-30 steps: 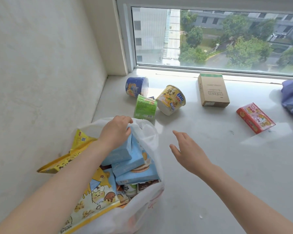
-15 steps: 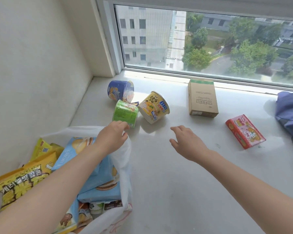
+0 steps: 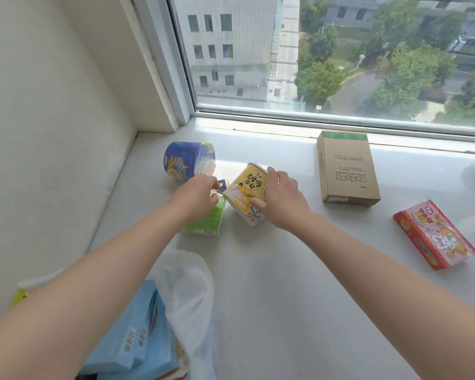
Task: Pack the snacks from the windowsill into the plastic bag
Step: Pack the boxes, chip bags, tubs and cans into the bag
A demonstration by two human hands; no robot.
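Two glossy round cups, right hand (image 3: 283,198) gripping yellow cup (image 3: 244,187); left hand (image 3: 195,198) curled round green cup (image 3: 206,223)

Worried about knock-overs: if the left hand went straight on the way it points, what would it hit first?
Probably the small purple packet just past the left hand, then the yellow cup; depth is unclear.

Head-worn view, down over windowsill (image 3: 272,270)
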